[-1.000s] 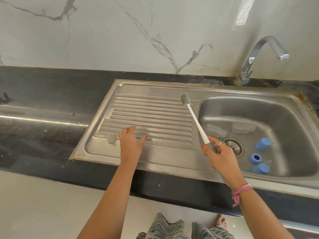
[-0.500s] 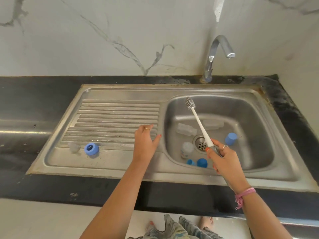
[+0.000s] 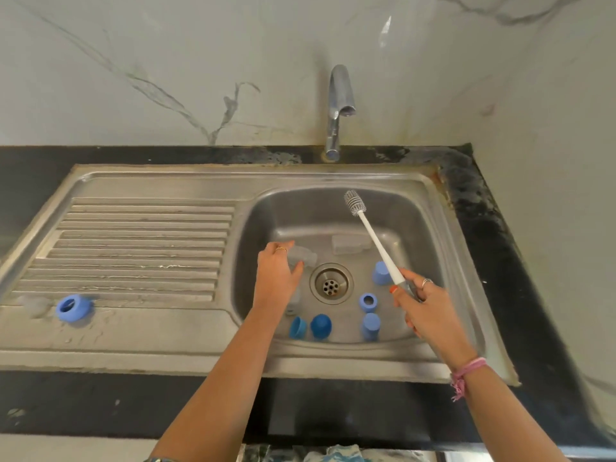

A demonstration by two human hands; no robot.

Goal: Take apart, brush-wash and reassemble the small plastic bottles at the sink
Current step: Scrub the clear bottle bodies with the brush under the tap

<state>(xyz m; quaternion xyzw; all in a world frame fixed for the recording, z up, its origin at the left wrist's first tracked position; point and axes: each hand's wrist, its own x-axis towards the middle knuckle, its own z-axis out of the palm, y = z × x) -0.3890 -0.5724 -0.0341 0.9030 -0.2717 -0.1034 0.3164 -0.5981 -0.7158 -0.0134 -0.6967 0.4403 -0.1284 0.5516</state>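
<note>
Two hands work over the steel sink set into the dark counter. The left hand reaches down into the basin, its fingers curled on a clear plastic bottle lying on its side just left of the drain; how firmly it holds the bottle cannot be told. The right hand is closed around the handle of a white bottle brush, whose bristled head points up and away toward the far wall of the basin. A second clear bottle lies at the far side of the basin floor, beyond the drain. Five blue caps sit in the basin: two near the front edge by the left forearm, and three right of the drain. Out on the drainboard, at its near left corner, a blue ring cap rests beside a small clear piece. The tap stands at the far edge.
</note>
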